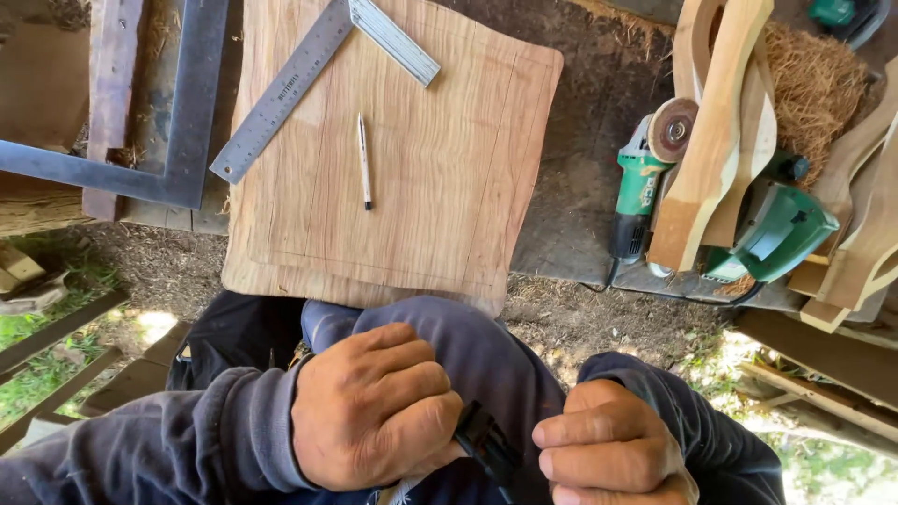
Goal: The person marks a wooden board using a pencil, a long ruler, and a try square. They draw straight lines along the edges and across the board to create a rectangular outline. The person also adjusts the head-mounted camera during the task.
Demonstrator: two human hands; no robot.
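Note:
My left hand [374,407] is curled into a loose fist near my lap, its fingers closed on a small black object [485,447] that sticks out toward my right hand. My right hand [610,447] is also closed, thumb on top, touching or pinching the same black object's end; what it is stays unclear. Ahead lies a flat wooden board [440,178] with pencil lines drawn near its edges. A white pen [364,161] rests on the board, and a metal try square [309,65] lies across its upper left corner.
A large steel framing square [182,140] lies left of the board. A green angle grinder [645,178] and another green power tool [781,229] sit at right among several shaped wooden pieces [711,131]. Sawdust and straw cover the ground.

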